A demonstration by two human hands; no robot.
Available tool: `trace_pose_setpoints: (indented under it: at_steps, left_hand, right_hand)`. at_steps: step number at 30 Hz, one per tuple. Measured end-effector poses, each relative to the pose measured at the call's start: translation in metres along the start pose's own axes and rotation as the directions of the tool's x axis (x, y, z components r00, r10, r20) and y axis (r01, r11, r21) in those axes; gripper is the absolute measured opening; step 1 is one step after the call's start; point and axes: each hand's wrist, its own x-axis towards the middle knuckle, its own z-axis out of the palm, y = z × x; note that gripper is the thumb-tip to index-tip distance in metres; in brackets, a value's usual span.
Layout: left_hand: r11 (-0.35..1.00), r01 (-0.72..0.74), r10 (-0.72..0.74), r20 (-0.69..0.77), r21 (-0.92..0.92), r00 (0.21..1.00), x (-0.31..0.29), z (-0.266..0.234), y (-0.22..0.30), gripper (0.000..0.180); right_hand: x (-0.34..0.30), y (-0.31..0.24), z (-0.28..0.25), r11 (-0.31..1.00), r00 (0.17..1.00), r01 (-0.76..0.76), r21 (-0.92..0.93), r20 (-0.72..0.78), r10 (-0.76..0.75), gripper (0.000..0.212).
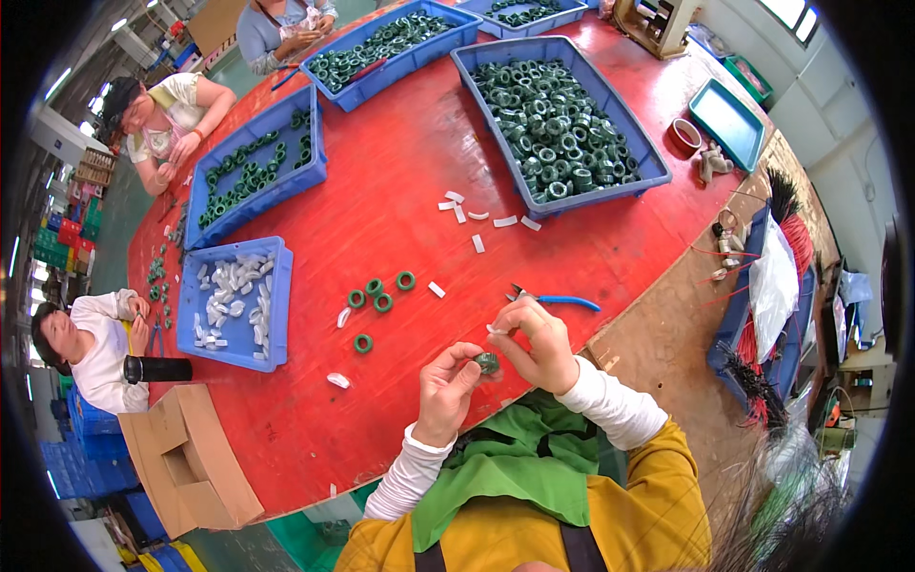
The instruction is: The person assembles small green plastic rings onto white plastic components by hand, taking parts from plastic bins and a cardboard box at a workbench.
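Observation:
My left hand [444, 393] holds a dark green ring [487, 363] between thumb and fingertips, just above the near edge of the red table [381, 429]. Close by on the right, my right hand [540, 345] pinches a small white piece [494, 330], held slightly above the ring and apart from it. Ahead of my left hand lie several loose green rings [383, 303] and a white strip [437, 289]. Another white piece [337, 380] rests to the left. Beyond my right hand are cutting pliers [567, 304] with blue handles.
Blue bins of green rings [562, 199] stand at the far side; a blue tray [277, 315] of white pieces is left. More white strips [505, 221] lie mid-table. An open carton [229, 486] sits near left, a blue wire bin [717, 348] right. Other people work along the left side.

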Motion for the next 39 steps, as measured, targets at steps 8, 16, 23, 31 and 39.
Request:
trace_pose_setpoints:
  at_steps: [8, 16, 23, 31, 39]
  left_hand:
    - [0.994, -0.072, 0.064, 0.088, 0.086, 0.994, -0.001, 0.0, 0.001, 0.014]
    - [0.998, -0.02, 0.023, 0.061, -0.055, 0.998, -0.002, 0.001, 0.001, 0.012]
    - [0.994, -0.002, 0.006, 0.04, -0.106, 0.999, 0.001, -0.007, -0.004, 0.012]
    - [0.994, 0.033, -0.037, -0.032, -0.105, 0.999, 0.0, -0.009, -0.007, 0.015]
    - [0.995, 0.021, -0.028, -0.076, -0.093, 0.997, 0.001, -0.002, -0.005, 0.016]
  right_hand:
    - [-0.009, 0.008, -0.005, 0.824, 0.833, -0.511, 0.246, 0.377, 0.405, 0.013]
    - [-0.016, 0.001, -0.007, 0.436, 0.652, -0.758, 0.485, 0.571, 0.498, 0.025]
    - [-0.025, 0.003, -0.002, 0.947, 0.926, -0.256, 0.194, 0.33, 0.182, 0.022]
    - [-0.019, 0.004, -0.002, 0.998, 0.983, -0.052, -0.031, 0.175, 0.056, 0.027]
    - [-0.018, -0.002, 0.004, 0.898, 0.931, 0.335, -0.286, 0.245, -0.27, 0.027]
